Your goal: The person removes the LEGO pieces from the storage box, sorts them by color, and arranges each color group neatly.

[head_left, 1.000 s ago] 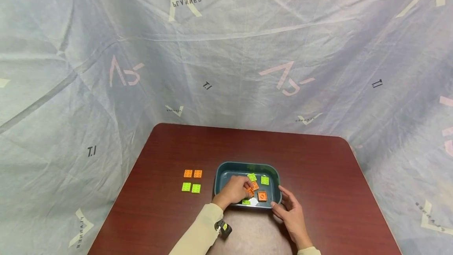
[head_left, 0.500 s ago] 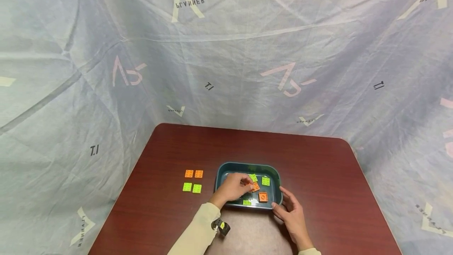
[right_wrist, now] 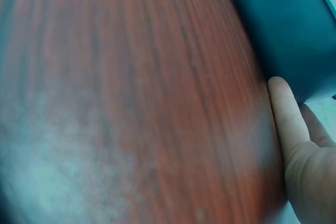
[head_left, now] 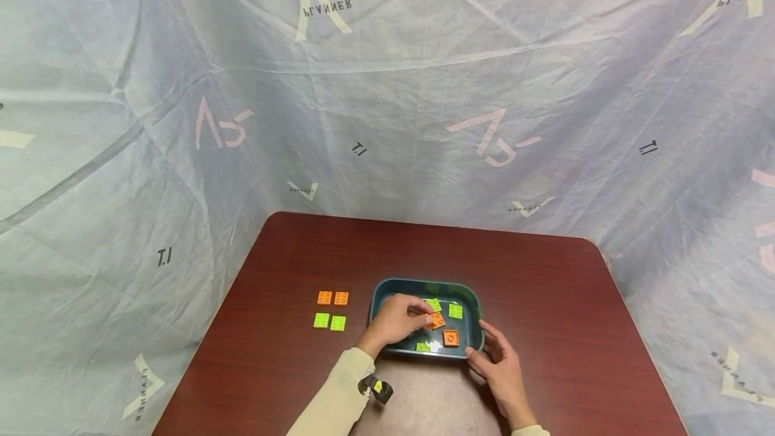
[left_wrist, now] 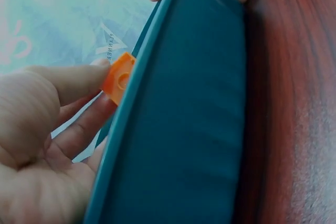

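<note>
My left hand [head_left: 396, 320] reaches over the dark teal tray [head_left: 424, 355]. Its thumb and fingers pinch an orange toy building brick [left_wrist: 119, 78], whose hollow underside shows in the left wrist view. Beside those fingertips in the head view lies an orange brick [head_left: 437, 320]. More bricks are in the tray: a green one [head_left: 434, 305] at the back, another green brick [head_left: 455, 311] on the right, an upside-down orange brick [head_left: 451, 338], and a green brick [head_left: 423, 347] partly hidden by the front wall. My right hand [head_left: 501, 370] holds the tray's front right corner, thumb in front, fingers along the side.
Left of the tray, two orange bricks [head_left: 333, 298] sit side by side behind two green bricks [head_left: 329, 321]. Everything stands on a dark red wooden table [head_left: 545, 288]. A grey printed cloth [head_left: 387, 86] hangs behind and on both sides.
My left hand has shifted slightly up inside the tray, bringing the pinched orange brick away from the front green one. The right hand keeps its place at the corner.
</note>
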Demonstrator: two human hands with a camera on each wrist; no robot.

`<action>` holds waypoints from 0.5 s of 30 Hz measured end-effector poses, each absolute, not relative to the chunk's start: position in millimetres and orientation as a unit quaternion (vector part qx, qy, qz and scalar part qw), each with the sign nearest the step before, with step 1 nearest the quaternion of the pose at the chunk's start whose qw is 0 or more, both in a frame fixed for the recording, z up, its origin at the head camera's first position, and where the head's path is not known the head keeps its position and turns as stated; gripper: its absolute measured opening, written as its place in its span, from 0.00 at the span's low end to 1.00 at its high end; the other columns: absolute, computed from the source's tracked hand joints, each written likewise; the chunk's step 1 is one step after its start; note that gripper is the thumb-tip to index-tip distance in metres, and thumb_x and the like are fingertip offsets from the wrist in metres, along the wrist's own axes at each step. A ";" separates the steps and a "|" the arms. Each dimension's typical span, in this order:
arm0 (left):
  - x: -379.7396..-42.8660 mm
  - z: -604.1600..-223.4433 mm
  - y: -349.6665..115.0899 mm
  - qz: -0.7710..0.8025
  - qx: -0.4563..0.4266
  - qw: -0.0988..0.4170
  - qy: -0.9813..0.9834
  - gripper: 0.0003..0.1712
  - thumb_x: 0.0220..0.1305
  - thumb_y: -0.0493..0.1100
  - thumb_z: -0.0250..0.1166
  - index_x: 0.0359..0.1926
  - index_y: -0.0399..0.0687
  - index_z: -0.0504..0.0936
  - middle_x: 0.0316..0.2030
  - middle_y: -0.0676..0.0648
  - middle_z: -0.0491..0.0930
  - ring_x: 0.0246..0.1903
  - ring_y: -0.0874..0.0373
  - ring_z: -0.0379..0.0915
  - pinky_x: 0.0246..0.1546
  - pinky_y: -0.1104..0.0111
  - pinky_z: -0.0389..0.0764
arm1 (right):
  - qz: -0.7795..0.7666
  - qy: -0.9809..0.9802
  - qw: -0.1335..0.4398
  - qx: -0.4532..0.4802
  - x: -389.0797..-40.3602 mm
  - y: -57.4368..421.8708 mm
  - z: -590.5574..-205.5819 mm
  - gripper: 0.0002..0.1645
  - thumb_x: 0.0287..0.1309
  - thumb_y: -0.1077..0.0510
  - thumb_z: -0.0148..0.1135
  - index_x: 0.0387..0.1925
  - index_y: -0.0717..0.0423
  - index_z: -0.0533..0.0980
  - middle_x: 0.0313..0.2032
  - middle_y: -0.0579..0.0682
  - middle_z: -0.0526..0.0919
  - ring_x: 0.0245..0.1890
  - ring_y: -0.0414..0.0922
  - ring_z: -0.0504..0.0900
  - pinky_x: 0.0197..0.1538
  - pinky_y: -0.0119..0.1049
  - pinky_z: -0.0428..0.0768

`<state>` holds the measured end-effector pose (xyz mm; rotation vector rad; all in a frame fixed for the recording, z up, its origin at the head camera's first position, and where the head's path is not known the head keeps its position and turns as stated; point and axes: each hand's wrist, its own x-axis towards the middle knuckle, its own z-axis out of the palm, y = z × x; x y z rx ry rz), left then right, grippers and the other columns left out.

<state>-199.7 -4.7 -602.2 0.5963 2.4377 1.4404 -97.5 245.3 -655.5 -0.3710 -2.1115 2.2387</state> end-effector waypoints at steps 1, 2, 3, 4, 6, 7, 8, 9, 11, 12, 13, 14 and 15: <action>-199.7 -602.3 -5.5 0.496 0.203 0.123 0.835 0.09 0.70 0.45 0.72 0.48 0.51 0.93 0.41 0.59 0.89 0.36 0.71 0.83 0.37 0.72 0.85 | 0.722 -0.681 0.021 -0.119 -97.4 245.3 -655.6 0.45 0.58 0.66 0.77 0.75 0.52 0.70 0.62 0.64 0.78 0.47 0.39 0.87 0.44 0.39 0.91; -199.6 -601.8 -6.2 0.497 0.201 0.124 0.835 0.09 0.71 0.45 0.72 0.49 0.52 0.93 0.42 0.59 0.90 0.36 0.70 0.84 0.37 0.71 0.85 | 0.723 -0.680 0.022 -0.118 -97.3 245.3 -655.8 0.45 0.58 0.66 0.77 0.75 0.52 0.70 0.62 0.64 0.78 0.47 0.39 0.87 0.44 0.40 0.91; -199.5 -601.2 -6.9 0.497 0.200 0.124 0.835 0.09 0.71 0.46 0.72 0.49 0.52 0.93 0.42 0.59 0.90 0.36 0.70 0.84 0.37 0.71 0.85 | 0.724 -0.679 0.023 -0.117 -97.3 245.4 -655.9 0.45 0.58 0.66 0.77 0.75 0.53 0.70 0.62 0.65 0.78 0.47 0.39 0.87 0.44 0.40 0.91; -199.6 -600.5 -7.5 0.497 0.199 0.124 0.836 0.10 0.71 0.46 0.72 0.50 0.52 0.92 0.43 0.59 0.90 0.37 0.70 0.84 0.37 0.71 0.85 | 0.726 -0.678 0.024 -0.116 -97.3 245.4 -655.9 0.45 0.58 0.67 0.77 0.75 0.53 0.70 0.62 0.65 0.78 0.46 0.39 0.88 0.44 0.40 0.91; -199.8 -599.2 -8.7 0.498 0.196 0.123 0.836 0.12 0.71 0.47 0.72 0.52 0.52 0.92 0.44 0.58 0.89 0.38 0.69 0.84 0.38 0.71 0.85 | 0.728 -0.676 0.025 -0.115 -97.5 245.6 -655.9 0.45 0.58 0.67 0.77 0.75 0.54 0.70 0.62 0.66 0.78 0.46 0.40 0.88 0.44 0.41 0.91; -199.9 -598.6 -9.4 0.500 0.195 0.124 0.835 0.13 0.71 0.47 0.72 0.53 0.51 0.91 0.45 0.57 0.89 0.39 0.69 0.85 0.38 0.71 0.85 | 0.729 -0.675 0.025 -0.114 -97.6 245.6 -655.8 0.45 0.58 0.68 0.77 0.75 0.54 0.69 0.62 0.66 0.78 0.47 0.40 0.88 0.45 0.41 0.91; -199.9 -597.9 -10.1 0.503 0.194 0.125 0.833 0.14 0.71 0.48 0.72 0.54 0.51 0.91 0.47 0.56 0.89 0.40 0.68 0.85 0.39 0.71 0.86 | 0.729 -0.674 0.026 -0.113 -97.7 245.6 -655.7 0.45 0.58 0.68 0.77 0.75 0.54 0.69 0.62 0.66 0.78 0.47 0.40 0.88 0.45 0.41 0.91; -199.9 -597.4 -10.8 0.505 0.194 0.124 0.832 0.15 0.71 0.48 0.72 0.54 0.50 0.91 0.48 0.56 0.88 0.41 0.67 0.85 0.40 0.71 0.86 | 0.729 -0.674 0.026 -0.113 -97.7 245.6 -655.5 0.45 0.58 0.68 0.77 0.75 0.54 0.70 0.62 0.66 0.78 0.47 0.41 0.88 0.45 0.41 0.91; -199.7 -596.6 -11.9 0.508 0.194 0.120 0.830 0.15 0.71 0.49 0.72 0.54 0.50 0.91 0.49 0.55 0.87 0.43 0.66 0.86 0.43 0.70 0.87 | 0.728 -0.675 0.025 -0.114 -97.7 245.7 -655.5 0.45 0.58 0.67 0.77 0.75 0.54 0.70 0.62 0.66 0.78 0.48 0.41 0.88 0.45 0.41 0.91; -199.5 -596.0 -12.3 0.507 0.195 0.119 0.831 0.14 0.71 0.49 0.72 0.53 0.52 0.91 0.49 0.55 0.86 0.44 0.66 0.86 0.44 0.70 0.87 | 0.728 -0.676 0.024 -0.114 -97.7 245.7 -655.6 0.45 0.58 0.67 0.77 0.75 0.54 0.70 0.62 0.66 0.78 0.48 0.41 0.88 0.45 0.41 0.91; -199.4 -595.4 -12.6 0.506 0.195 0.118 0.832 0.13 0.71 0.50 0.72 0.52 0.53 0.91 0.49 0.56 0.85 0.45 0.66 0.85 0.45 0.70 0.87 | 0.727 -0.677 0.024 -0.115 -97.6 245.8 -655.6 0.45 0.58 0.67 0.77 0.75 0.53 0.70 0.62 0.66 0.78 0.48 0.41 0.88 0.45 0.41 0.91; -199.2 -594.8 -12.8 0.505 0.196 0.117 0.832 0.12 0.71 0.50 0.72 0.51 0.55 0.91 0.48 0.57 0.85 0.45 0.66 0.85 0.45 0.70 0.86 | 0.726 -0.677 0.023 -0.115 -97.6 245.8 -655.8 0.45 0.58 0.67 0.77 0.75 0.53 0.70 0.62 0.66 0.78 0.48 0.41 0.88 0.45 0.40 0.91; -199.1 -594.6 -12.9 0.505 0.196 0.117 0.833 0.10 0.71 0.50 0.72 0.50 0.58 0.91 0.48 0.58 0.85 0.45 0.66 0.84 0.46 0.70 0.86 | 0.726 -0.678 0.023 -0.115 -97.6 245.9 -656.1 0.45 0.58 0.67 0.77 0.75 0.53 0.70 0.62 0.66 0.78 0.48 0.41 0.88 0.45 0.40 0.91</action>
